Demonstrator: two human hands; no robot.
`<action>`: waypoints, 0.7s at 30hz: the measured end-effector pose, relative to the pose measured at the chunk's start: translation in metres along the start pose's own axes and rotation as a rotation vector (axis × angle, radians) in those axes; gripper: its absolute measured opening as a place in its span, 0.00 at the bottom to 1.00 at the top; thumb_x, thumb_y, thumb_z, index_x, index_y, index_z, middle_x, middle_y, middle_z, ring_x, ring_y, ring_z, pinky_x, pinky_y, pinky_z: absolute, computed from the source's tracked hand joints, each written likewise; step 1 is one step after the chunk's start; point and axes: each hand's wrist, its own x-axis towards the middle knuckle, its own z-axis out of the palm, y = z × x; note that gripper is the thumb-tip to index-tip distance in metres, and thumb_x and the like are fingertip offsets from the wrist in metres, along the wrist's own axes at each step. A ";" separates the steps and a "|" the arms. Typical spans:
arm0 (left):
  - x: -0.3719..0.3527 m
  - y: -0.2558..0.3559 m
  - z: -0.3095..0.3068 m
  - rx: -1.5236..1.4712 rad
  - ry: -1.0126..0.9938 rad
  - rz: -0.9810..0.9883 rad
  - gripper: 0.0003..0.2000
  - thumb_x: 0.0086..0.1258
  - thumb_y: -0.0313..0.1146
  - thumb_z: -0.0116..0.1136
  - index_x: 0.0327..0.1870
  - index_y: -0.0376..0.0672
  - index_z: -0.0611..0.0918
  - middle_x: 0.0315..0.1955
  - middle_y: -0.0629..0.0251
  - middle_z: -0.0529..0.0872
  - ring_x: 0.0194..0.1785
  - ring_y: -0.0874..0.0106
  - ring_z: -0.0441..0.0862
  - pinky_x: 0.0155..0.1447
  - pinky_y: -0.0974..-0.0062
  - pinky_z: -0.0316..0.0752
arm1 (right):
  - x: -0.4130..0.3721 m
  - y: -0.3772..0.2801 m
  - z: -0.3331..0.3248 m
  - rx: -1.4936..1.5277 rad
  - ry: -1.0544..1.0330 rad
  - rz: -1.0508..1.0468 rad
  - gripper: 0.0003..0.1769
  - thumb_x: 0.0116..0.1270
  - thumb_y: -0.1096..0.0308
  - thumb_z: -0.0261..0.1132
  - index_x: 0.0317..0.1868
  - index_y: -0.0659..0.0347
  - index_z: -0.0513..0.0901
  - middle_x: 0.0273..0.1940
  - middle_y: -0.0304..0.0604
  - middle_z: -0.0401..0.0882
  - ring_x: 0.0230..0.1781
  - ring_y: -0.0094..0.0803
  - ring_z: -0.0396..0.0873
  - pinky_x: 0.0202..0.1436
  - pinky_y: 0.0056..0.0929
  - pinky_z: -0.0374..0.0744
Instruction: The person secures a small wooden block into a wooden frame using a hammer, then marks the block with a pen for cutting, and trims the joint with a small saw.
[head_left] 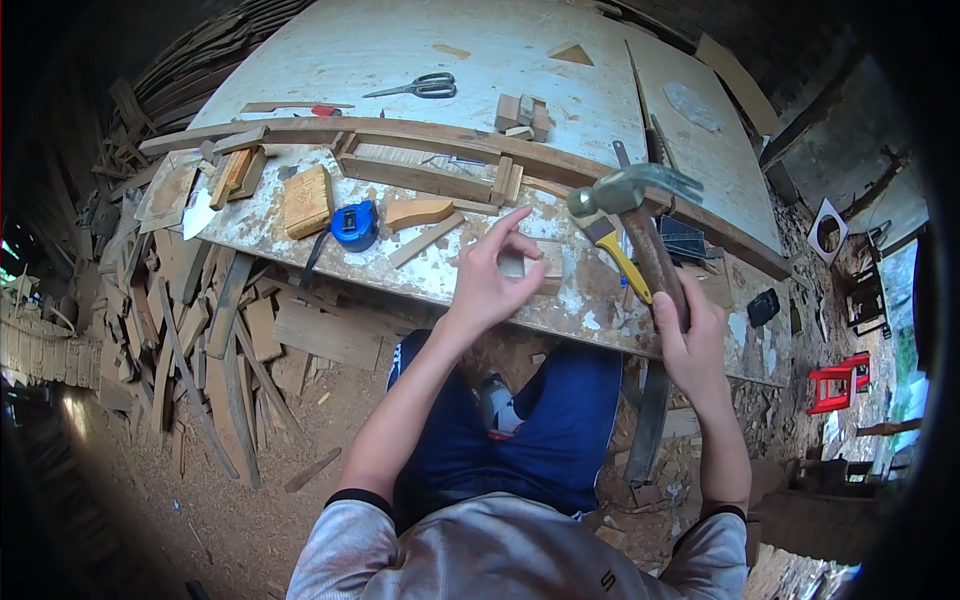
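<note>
My right hand (692,335) is wrapped round the wooden handle of a claw hammer (640,200), its metal head raised over the bench. My left hand (497,272) hovers above the bench's near edge, thumb and index finger curved toward each other; whether anything tiny is between them is too small to tell. Behind and below that hand lies a small wooden block (547,262). A yellow-handled brush (620,262) rests just left of the hammer handle. Left of my left hand are a curved wood piece (418,213) and a blue tape measure (354,226).
Across the workbench (590,318) runs a long wooden rail (560,170) with a small frame against it. Scissors (430,87) and wood blocks (523,115) lie farther back. Scrap wood (215,340) is heaped on the floor at left. A red stool (836,385) stands at right.
</note>
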 end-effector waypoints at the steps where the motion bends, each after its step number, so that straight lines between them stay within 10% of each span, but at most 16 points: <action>1: 0.002 0.006 -0.001 0.032 -0.020 0.014 0.46 0.59 0.31 0.86 0.82 0.38 0.75 0.40 0.63 0.94 0.52 0.69 0.94 0.70 0.64 0.85 | -0.001 0.000 -0.001 -0.049 -0.058 0.036 0.17 0.83 0.62 0.68 0.64 0.63 0.85 0.33 0.56 0.87 0.33 0.50 0.89 0.40 0.43 0.82; 4: 0.003 0.003 0.004 0.105 0.006 0.077 0.58 0.51 0.39 0.93 0.86 0.40 0.69 0.44 0.60 0.94 0.54 0.67 0.94 0.67 0.63 0.86 | -0.002 0.011 0.002 -0.142 -0.182 -0.092 0.18 0.84 0.62 0.68 0.64 0.63 0.85 0.31 0.51 0.85 0.30 0.41 0.87 0.38 0.38 0.81; 9: 0.002 -0.004 0.006 0.096 -0.010 0.073 0.71 0.48 0.40 0.94 0.93 0.44 0.53 0.52 0.55 0.91 0.53 0.61 0.93 0.64 0.61 0.87 | -0.004 -0.005 -0.003 0.024 -0.026 0.063 0.19 0.82 0.62 0.69 0.65 0.64 0.84 0.37 0.60 0.89 0.37 0.60 0.90 0.43 0.47 0.84; 21: 0.004 -0.003 0.004 0.089 0.015 0.114 0.73 0.44 0.39 0.95 0.93 0.44 0.54 0.76 0.46 0.74 0.54 0.63 0.91 0.67 0.60 0.86 | -0.009 0.000 0.007 -0.208 -0.089 -0.119 0.17 0.82 0.64 0.70 0.64 0.63 0.84 0.39 0.59 0.90 0.38 0.56 0.92 0.43 0.46 0.85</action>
